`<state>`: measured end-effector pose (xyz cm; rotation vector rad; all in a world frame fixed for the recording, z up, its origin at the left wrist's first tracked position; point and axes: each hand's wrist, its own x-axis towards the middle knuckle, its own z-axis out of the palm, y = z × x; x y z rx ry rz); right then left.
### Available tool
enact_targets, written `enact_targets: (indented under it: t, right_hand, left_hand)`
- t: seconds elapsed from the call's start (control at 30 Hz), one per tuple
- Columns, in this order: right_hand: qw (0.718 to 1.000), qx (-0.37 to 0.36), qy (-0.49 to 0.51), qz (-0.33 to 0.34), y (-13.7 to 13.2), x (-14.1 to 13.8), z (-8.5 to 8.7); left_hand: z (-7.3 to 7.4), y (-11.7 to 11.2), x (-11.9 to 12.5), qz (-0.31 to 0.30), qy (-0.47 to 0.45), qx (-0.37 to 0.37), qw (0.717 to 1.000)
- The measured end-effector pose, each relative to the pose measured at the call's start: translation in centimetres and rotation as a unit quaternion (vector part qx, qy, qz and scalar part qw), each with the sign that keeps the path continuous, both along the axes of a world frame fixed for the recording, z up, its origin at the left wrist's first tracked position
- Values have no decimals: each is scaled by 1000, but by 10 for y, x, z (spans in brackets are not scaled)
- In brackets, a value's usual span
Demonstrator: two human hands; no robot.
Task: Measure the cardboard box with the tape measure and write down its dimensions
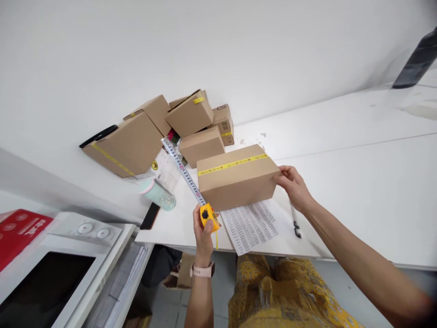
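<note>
While the left hand (204,234) wraps its fingers and thumb around a yellow tape measure (209,218), the right hand (294,189) pinches the right end of a front box (238,193) between thumb and fingers. This brown box is over the desk (355,200), in front of the person, with a strip of yellow packing tape (235,164) running along its top. I cannot tell whether its whole base touches the surface. From the tape measure, the metal blade (187,177) reaches out past the box's left end, numbers facing up, its far tip near the other boxes. Whether the blade touches the front box is unclear.

A printed sheet (251,228) lies just on the near side of the front box, partly hidden by it, and a black pen (297,229) is to the sheet's right. Against the wall, a small box (203,148), a tilted box (191,116) and a printed box (221,119) sit close together, with a large box (124,146) farther left. A pale green cup (159,194) with a pink rim is left of the blade, beside a dark flat thing (149,217) at the desk's edge. A pink watch (202,271) circles the left wrist. At lower left is a white microwave (80,248), with a red package (22,234) on it.
</note>
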<state>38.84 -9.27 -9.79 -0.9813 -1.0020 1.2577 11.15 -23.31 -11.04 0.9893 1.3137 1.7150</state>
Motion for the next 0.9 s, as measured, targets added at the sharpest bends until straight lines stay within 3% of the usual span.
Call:
enact_targets:
  t: [0.13, 0.27, 0.4, 0.53, 0.63, 0.77, 0.83, 0.9]
  right_hand:
    - [1000, 19, 9, -4, -16, 3, -19]
    - [997, 9, -34, -65, -38, 4, -37]
    - [988, -19, -76, -134, -48, -1, -42]
    - [971, 10, -83, -226, -55, -3, -19]
    - [966, 79, -56, -241, -70, 0, 16]
    - [989, 61, -14, -135, -94, 7, 57]
    - [986, 78, -14, -145, -103, 12, 66]
    - [973, 118, -10, -196, -108, 18, 67]
  left_hand:
    - [-5, -4, -6, 1, 16, -21, 1000]
    - [-14, -26, 0, 17, 15, -51, 998]
    - [-3, -46, 7, 22, 11, -54, 998]
    - [27, -64, 4, 23, 41, -44, 998]
    - [41, -78, 7, -76, 94, -79, 990]
    - [40, -83, 23, -238, 203, -158, 937]
    - [36, -81, 30, -302, 237, -195, 902]
    - [35, -79, 34, -346, 256, -226, 874]
